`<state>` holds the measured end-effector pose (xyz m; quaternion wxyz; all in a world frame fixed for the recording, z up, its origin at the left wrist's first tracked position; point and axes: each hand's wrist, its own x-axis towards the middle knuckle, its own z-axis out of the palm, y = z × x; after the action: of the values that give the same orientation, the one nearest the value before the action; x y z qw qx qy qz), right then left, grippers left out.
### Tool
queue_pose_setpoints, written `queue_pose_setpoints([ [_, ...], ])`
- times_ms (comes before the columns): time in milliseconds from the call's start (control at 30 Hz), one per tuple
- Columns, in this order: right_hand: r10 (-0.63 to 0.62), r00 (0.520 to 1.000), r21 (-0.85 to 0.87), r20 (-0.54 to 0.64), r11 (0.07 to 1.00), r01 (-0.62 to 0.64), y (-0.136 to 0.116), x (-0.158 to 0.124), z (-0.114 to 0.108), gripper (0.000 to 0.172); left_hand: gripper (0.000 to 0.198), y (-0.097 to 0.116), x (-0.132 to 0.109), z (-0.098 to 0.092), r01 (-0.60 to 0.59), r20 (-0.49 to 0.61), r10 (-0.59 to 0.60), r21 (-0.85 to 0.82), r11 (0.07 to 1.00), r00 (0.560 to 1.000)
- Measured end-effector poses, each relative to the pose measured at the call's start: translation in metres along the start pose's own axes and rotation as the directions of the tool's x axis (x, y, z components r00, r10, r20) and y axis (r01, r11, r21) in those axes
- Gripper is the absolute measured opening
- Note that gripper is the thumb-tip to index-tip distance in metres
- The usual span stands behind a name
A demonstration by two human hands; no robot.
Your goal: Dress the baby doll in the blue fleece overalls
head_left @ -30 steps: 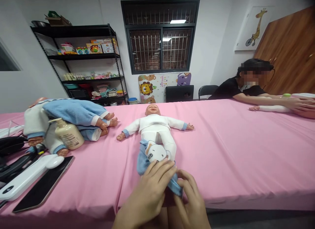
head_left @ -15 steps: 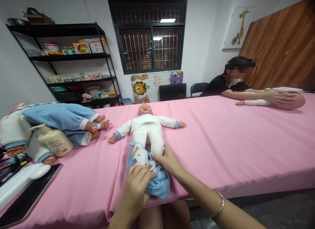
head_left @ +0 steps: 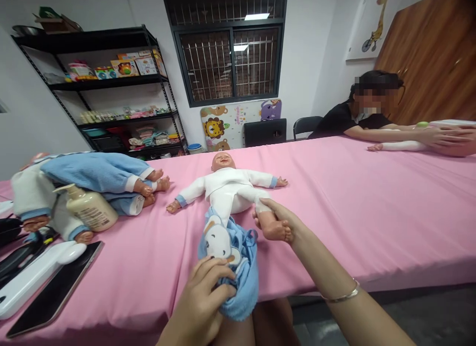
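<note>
A baby doll [head_left: 232, 187] in a white top lies on its back on the pink-covered table, arms spread and head away from me. My right hand [head_left: 277, 214] is wrapped round the lower part of the doll's leg on the right, whose bare foot points toward me. Blue baby pants [head_left: 247, 281] with a white animal face patch are bunched over the doll's other leg, hiding that foot. My left hand [head_left: 210, 286] grips the pants below the patch, near the table's front edge.
More dolls [head_left: 96, 170] in blue and white clothes lie at the left beside a pump bottle [head_left: 91, 209]. A dark phone [head_left: 55, 291] and a white device [head_left: 40, 274] are at the front left. Across the table at right, a person [head_left: 372, 108] handles another doll [head_left: 403, 145].
The doll's leg on the right has come out of the blue pants and swung outward to the right with my right hand. My left hand and the pants have moved slightly toward me.
</note>
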<state>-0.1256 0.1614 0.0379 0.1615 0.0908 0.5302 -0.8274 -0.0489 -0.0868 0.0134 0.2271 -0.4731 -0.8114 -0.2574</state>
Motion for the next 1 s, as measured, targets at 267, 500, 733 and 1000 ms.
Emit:
queue_pose_setpoints([
  [267, 0.088, 0.965, 0.444, 0.248, 0.875, -0.194, -0.005, -0.027, 0.018, 0.031, 0.048, 0.015, 0.024, -0.005, 0.062, 0.222, -0.095, 0.151, 0.987, 0.970],
  [500, 0.060, 0.979, 0.279, 0.193, 0.954, -0.113, 0.011, -0.025, 0.011, 0.025, 0.061, 0.009, 0.025, -0.014, 0.139, 0.206, -0.260, 0.465, 0.875, 0.943],
  [733, 0.052, 0.967, 0.158, 0.249, 0.983, -0.093, 0.027, -0.024, 0.003, 0.034, 0.080, -0.019, -0.005, -0.006, 0.189, -0.017, -0.261, 0.735, 0.651, 0.965],
  [1000, 0.037, 0.943, 0.171, 0.332, 0.980, -0.098, 0.016, -0.026, -0.007, 0.030, 0.116, -0.005, 0.055, -0.014, 0.218, 0.201, -0.352, 0.488, 0.845, 0.914],
])
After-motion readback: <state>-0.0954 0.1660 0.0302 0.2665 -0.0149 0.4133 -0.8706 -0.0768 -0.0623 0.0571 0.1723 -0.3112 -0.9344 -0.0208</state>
